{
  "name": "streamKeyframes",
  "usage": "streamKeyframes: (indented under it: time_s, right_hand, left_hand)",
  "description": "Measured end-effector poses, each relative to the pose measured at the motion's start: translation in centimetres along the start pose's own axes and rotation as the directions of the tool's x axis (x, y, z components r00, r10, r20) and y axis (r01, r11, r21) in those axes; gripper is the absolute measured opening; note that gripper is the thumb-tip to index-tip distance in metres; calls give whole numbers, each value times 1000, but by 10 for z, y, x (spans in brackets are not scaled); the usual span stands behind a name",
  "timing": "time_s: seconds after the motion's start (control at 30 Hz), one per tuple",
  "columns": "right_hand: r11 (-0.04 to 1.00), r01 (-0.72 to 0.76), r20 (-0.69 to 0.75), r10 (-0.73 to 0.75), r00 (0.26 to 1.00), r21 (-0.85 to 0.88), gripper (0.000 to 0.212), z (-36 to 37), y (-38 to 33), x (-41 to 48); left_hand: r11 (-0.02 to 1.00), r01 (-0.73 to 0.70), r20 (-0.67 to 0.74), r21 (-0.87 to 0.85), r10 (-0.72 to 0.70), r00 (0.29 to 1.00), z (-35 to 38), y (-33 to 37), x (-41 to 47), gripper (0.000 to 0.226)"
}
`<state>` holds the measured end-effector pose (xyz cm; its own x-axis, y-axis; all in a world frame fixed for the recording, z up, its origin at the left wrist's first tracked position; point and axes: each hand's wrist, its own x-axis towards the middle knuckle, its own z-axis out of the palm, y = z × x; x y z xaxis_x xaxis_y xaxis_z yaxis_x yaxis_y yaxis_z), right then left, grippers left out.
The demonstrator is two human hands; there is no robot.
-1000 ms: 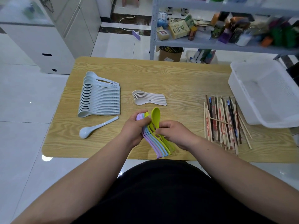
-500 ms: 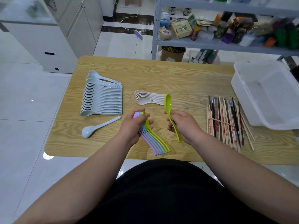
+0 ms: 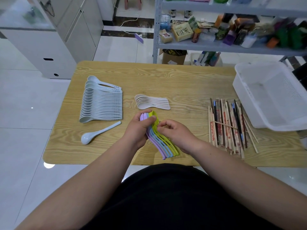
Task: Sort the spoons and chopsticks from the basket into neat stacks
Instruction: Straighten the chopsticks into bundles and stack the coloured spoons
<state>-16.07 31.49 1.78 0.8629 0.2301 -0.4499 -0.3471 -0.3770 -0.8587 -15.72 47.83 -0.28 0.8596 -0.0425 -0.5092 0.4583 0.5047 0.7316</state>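
At near edge of table (image 3: 182, 77) | coloured spoon stack (image 3: 164, 146), left hand (image 3: 137, 130) curled round its bowls | green spoon (image 3: 153, 114), held apart a moment ago, now nested on top, right hand (image 3: 176, 135) pinching it | chopsticks (image 3: 229, 127) lie loose

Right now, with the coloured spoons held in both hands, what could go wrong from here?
1. The coloured spoons are fanned out, and the left hand grips them only at the bowls. Their handles hang near the front edge of the table, so a slip could send some off it.
2. The chopsticks lie loose and crossed just outside the right hand; a sideways sweep of that arm might scatter them.
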Motion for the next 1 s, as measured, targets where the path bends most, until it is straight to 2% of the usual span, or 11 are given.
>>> streamKeyframes:
  time_s: [0.17, 0.4, 0.5, 0.57, 0.8, 0.9, 1.0]
  right_hand:
    - [999, 35, 62, -35, 997, 4, 21, -4, 4, -4]
    - [997, -1, 51, -3, 999, 81, 26, -12, 15, -5]
    - [994, -85, 188, 71, 980, 68, 25, -19, 11, -8]
    - [998, -58, 229, 48, 972, 36, 19, -22, 10, -9]
    - [983, 19, 164, 11, 986, -183, 12, -38, 1, -9]
    - [981, 32, 142, -5, 990, -191, 32, -37, 6, -5]
    - [986, 20, 111, -2, 994, -167, 25, -37, 9, -4]
  left_hand:
    - [999, 14, 23, -32, -13, 1000, 4, -1, 0, 34]
    - [1000, 24, -22, -15, -24, 999, 15, -3, 2, 32]
    - [1000, 5, -54, -6, -5, 999, 19, -2, 6, 30]
    - [1000, -13, -47, 16, 13, 999, 22, 0, 8, 26]
    - [1000, 18, 25, 10, -18, 1000, 34, 6, 9, 22]
    - [999, 13, 34, 45, -14, 999, 37, 6, 9, 28]
    - [997, -10, 29, 78, 8, 1000, 41, 7, 10, 29]
